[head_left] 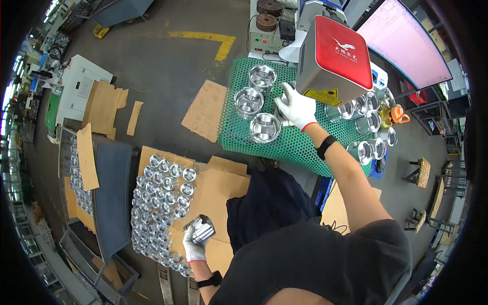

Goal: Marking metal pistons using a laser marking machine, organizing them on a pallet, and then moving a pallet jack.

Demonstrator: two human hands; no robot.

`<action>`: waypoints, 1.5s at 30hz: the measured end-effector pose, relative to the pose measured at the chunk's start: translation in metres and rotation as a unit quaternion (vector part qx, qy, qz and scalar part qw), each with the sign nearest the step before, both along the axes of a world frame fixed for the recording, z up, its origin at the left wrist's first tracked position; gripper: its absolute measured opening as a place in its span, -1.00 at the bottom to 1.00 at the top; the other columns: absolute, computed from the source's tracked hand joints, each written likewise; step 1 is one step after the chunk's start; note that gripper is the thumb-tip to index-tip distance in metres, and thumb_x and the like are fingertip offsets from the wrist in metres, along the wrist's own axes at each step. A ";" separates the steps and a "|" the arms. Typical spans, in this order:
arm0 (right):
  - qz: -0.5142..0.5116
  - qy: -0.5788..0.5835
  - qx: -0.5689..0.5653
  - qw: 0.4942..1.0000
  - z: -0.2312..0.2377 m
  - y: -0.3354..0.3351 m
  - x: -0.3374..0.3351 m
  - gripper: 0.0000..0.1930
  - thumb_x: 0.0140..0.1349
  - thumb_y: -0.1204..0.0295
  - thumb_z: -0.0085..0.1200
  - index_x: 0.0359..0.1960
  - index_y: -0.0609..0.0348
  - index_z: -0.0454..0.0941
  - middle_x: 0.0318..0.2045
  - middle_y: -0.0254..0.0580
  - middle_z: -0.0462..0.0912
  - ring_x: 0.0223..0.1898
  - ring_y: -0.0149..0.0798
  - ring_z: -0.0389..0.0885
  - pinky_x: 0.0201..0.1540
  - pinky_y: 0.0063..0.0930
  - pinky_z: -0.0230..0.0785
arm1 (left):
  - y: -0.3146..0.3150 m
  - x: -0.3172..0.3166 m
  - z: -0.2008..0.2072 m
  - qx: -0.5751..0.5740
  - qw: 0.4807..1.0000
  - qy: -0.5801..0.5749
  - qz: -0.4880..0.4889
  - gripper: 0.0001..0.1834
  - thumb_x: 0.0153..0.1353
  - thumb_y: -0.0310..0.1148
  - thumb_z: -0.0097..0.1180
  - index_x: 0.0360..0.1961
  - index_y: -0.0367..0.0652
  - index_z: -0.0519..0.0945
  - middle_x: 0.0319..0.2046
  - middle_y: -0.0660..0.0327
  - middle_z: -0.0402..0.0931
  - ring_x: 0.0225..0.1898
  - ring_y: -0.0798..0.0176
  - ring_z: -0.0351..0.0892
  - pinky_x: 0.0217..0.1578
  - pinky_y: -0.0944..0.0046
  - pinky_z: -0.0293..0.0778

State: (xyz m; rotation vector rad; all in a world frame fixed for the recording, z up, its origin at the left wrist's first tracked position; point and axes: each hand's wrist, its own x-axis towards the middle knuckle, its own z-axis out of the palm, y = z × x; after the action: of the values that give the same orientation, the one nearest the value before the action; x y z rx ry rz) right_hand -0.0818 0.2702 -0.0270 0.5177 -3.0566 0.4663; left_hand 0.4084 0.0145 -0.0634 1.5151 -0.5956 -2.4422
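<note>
My left hand [193,246], in a white glove, is closed around a shiny metal piston [204,231] and holds it tilted above the cardboard at the lower left. My right hand [298,105], also gloved, reaches onto the green mesh mat [236,129] beside the red-topped machine head [343,53]. Its fingers curl over another piston [281,113], mostly hidden beneath the glove. Just left of that hand, three pistons stand on the mat: a far one [262,79], a middle one [248,102] and a near one [265,127], their hollow sides up.
Several more pistons [368,122] stand right of the machine, near an orange and yellow object [399,115]. Rows of pistons [160,195] cover cardboard [216,190] at lower left. A grey cart [114,188] stands beyond them. A monitor [404,38] rises at the far right.
</note>
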 end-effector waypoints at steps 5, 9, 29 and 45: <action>0.024 0.010 0.031 0.999 0.019 -0.006 0.005 -0.38 0.13 -0.04 0.17 0.18 -0.01 0.50 -0.24 -0.03 0.68 -0.11 0.09 0.64 0.03 -0.04 0.39 | 0.008 -0.026 -0.027 0.049 0.996 -0.022 -0.069 -0.46 0.26 -0.02 0.10 0.11 -0.18 0.57 -0.07 0.02 0.67 -0.09 -0.04 0.69 -0.06 -0.07 0.63; 0.032 0.217 -0.053 0.974 0.013 0.011 0.061 -0.36 0.10 0.06 0.23 0.18 0.07 0.43 0.03 0.09 0.50 0.11 0.14 0.42 0.18 0.02 0.22 | 0.035 -0.106 0.006 0.040 0.991 0.010 -0.127 -0.45 0.31 0.00 0.01 0.21 -0.11 0.51 0.15 0.02 0.53 0.20 -0.10 0.50 0.15 -0.33 0.39; -0.261 -0.569 -0.504 0.595 -0.020 0.110 0.287 -0.64 0.39 0.13 0.07 -0.06 0.22 0.54 -0.40 -0.16 0.69 -0.57 -0.30 0.65 -0.57 -0.48 0.53 | 0.154 -0.205 -0.018 0.331 0.804 0.195 -0.454 -0.39 0.39 0.03 -0.05 0.34 -0.06 0.32 0.24 -0.04 0.41 0.24 -0.17 0.41 0.18 -0.39 0.36; -0.270 -0.342 -0.302 0.848 -0.034 0.160 0.096 -0.62 0.35 0.26 -0.13 -0.38 0.31 0.64 -0.61 -0.08 0.67 -0.66 -0.22 0.64 -0.58 -0.34 0.49 | 0.114 -0.212 -0.034 0.128 0.906 0.111 -0.387 -0.42 0.36 -0.09 0.11 0.30 -0.14 0.38 0.14 -0.08 0.42 0.06 -0.12 0.53 0.06 -0.16 0.55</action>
State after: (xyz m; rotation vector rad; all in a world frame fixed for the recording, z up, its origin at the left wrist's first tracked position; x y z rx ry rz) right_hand 0.0142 0.4305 -0.0612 -0.6558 -3.0925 1.7806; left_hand 0.1968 0.1288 -0.0979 1.1813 -1.0128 -3.3438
